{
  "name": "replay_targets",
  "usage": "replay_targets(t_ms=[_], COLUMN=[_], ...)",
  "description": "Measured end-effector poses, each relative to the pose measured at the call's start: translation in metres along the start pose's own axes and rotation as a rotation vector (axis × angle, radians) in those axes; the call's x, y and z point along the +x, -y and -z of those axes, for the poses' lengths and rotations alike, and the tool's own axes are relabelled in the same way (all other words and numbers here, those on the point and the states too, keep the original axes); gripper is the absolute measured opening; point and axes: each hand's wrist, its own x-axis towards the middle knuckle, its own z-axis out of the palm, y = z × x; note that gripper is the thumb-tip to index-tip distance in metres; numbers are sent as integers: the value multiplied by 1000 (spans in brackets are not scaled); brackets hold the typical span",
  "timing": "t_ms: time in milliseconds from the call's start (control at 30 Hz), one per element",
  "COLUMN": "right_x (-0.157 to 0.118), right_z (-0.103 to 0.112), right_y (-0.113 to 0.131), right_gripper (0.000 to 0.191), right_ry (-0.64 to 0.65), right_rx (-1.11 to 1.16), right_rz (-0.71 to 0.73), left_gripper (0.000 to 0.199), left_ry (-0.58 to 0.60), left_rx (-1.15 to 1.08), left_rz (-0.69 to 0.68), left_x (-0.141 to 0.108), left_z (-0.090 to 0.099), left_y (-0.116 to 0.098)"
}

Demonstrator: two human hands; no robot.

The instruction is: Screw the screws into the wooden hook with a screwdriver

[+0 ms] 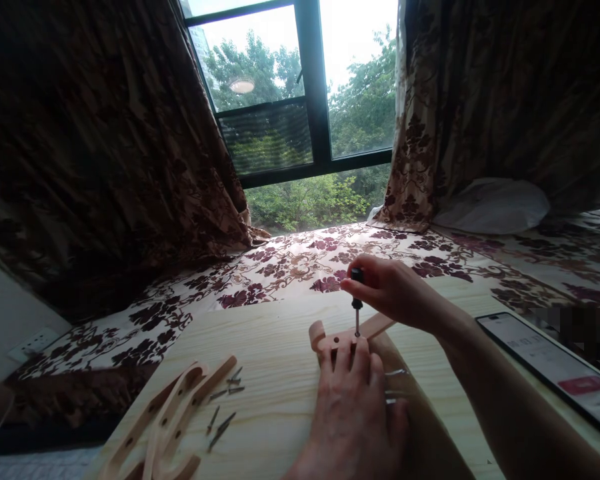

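My right hand [387,290] is closed around the dark handle of a screwdriver [357,293], held upright. The screwdriver's tip meets a screw at a hole in a pale wooden hook [317,337] with a curled end. My left hand [350,407] presses its fingertips along the hook's near edge, holding it down. Beneath the hook and my left hand lies a brown piece [423,420], partly hidden. To the left are several loose screws [223,427] and more wooden hooks [180,413] with dark holes, heaped together.
The light wooden tabletop [260,347] carries everything. A phone [550,367] lies on its right side, screen up. Floral cloth [290,260] covers the ledge behind, below a window with patterned curtains [415,153]. A white bag-like item [495,205] rests at the right.
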Motion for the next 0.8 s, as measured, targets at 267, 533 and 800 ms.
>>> replay_targets(t_ms=[267, 533, 800], right_x=[0, 1, 0], right_z=[0, -2, -6], right_y=[-1, 2, -2], right_gripper=[21, 25, 21], right_ry=[20, -9, 34], right_rx=[55, 2, 102], right_rz=[47, 9, 62], left_gripper=[53, 54, 52], left_ry=[-24, 14, -24], left_rx=[1, -5, -3], left_rz=[-3, 5, -2], left_x=[1, 0, 2], left_z=[-3, 0, 0], left_y=[1, -1, 0])
